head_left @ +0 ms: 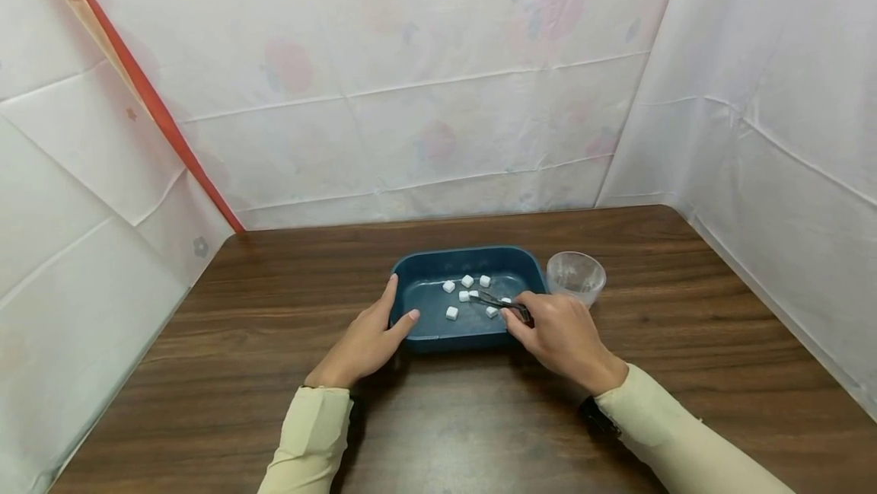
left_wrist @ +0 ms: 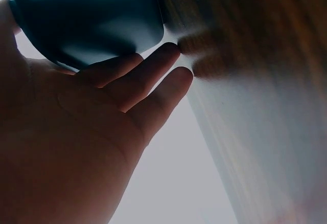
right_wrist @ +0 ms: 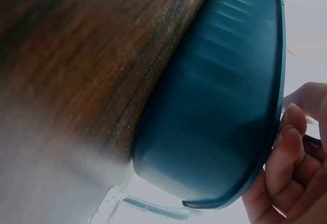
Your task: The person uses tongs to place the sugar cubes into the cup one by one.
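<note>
A dark blue rectangular tray (head_left: 438,342) sits on the table with several small white cubes (head_left: 451,313) scattered over its bottom. My left hand (head_left: 366,343) lies at the tray's left end, its thumb over the rim. Its straight fingers rest along the outside wall, close to the tabletop in the left wrist view. My right hand (head_left: 563,336) pinches dark tweezers (head_left: 496,301) above the tray's right part. The tweezers' tips are right at one white cube near the middle; I cannot tell whether they grip it. In the right wrist view the right fingers (right_wrist: 286,155) are curled beside the rim.
A clear bowl (head_left: 577,275) stands against the tray's right end, just behind my right hand. The brown wooden table (head_left: 274,288) extends around them. White patterned sheets (head_left: 411,98) hang behind the table and along both sides.
</note>
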{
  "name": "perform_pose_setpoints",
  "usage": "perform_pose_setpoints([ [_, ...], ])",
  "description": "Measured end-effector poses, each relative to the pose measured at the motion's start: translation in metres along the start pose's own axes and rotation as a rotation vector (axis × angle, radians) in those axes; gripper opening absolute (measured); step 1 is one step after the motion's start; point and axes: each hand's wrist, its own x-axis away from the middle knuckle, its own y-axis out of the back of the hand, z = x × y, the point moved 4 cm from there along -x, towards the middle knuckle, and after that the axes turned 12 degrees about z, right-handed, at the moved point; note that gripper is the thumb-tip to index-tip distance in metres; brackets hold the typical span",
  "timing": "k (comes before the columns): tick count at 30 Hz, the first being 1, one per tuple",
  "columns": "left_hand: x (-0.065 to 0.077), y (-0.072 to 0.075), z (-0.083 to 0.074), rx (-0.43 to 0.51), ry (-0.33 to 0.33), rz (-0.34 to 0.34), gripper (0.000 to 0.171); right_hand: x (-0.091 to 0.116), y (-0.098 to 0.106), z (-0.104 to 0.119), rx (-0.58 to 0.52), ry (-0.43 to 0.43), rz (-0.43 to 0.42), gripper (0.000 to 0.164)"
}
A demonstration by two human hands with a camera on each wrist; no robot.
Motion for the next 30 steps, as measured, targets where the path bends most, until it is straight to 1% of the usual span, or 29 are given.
perform_pose_setpoints([
  [15,-0.0011,0.0005,0.0008,-0.011,-0.009,-0.002,0.085,-0.0007,-0.0001,-0.0008,-0.001,-0.012,0.009,0.018],
  [25,0.0001,0.0008,-0.0005,-0.010,-0.005,-0.004,0.084,-0.0006,-0.0010,-0.0003,0.018,0.004,0.024,0.026],
  [30,0.0003,0.0009,-0.0008,-0.009,-0.006,-0.004,0.084,-0.0006,-0.0017,-0.0004,0.026,0.004,0.040,0.026],
])
